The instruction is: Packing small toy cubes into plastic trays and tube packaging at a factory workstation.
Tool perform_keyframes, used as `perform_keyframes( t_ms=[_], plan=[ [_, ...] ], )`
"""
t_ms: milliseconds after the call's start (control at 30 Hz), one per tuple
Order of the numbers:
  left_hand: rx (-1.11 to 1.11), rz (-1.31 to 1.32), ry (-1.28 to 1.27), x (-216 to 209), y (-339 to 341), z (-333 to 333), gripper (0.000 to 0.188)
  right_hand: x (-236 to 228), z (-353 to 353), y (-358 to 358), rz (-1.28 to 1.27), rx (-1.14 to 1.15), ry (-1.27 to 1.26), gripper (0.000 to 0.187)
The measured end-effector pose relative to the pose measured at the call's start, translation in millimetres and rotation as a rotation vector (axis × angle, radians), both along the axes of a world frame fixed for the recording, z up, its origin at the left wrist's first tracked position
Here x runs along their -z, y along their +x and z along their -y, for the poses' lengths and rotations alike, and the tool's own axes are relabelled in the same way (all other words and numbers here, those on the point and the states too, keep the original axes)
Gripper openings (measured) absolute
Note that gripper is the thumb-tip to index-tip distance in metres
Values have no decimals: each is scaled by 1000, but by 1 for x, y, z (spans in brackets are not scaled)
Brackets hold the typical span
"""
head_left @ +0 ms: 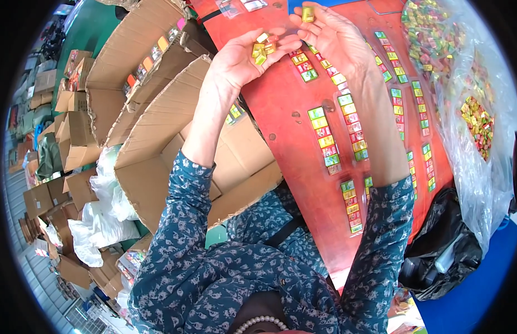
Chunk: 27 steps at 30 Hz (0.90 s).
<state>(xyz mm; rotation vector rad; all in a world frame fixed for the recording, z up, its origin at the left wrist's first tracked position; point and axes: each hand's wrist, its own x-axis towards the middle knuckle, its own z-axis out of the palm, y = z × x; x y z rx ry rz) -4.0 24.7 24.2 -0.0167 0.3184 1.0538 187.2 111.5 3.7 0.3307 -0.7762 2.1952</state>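
Observation:
My left hand (240, 55) is held palm up over the left edge of the red table, its fingers slightly curled. In it rests a small loose pile of shiny gold foil-wrapped cubes (260, 54), with a reddish one among them. My right hand (341, 44) is raised just to the right, and a single gold foil-wrapped cube (308, 14) sits at its fingertips. Beneath and around my right forearm, clear narrow trays (324, 140) lie in rows, filled with green, yellow and red cubes. My forearm hides parts of some trays.
A large clear plastic bag (474, 183) full of coloured cubes (477, 125) lies along the table's right side. Below it is a black plastic bag (445, 250). At the left of the red table (286, 111) stands an open cardboard box (158, 139), with more cartons (77, 131) beyond.

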Motion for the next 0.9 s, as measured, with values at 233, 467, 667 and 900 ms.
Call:
perform_keyframes(
  t_ms=[233, 467, 667, 900],
  plan=[
    [132, -15, 111, 7, 23, -8, 39, -35, 25, 35, 717, 441, -145, 23],
    [12, -411, 12, 10, -33, 0, 22, -64, 23, 79, 1075, 926, 185, 20],
    [-240, -1208, 223, -12, -11, 17, 17, -81, 20, 322, 1650, 1900, 363, 27],
    [-289, -1326, 274, -1, -12, 20, 15, -3, 45, 422, 2268, 1347, 486, 23]
  ],
)
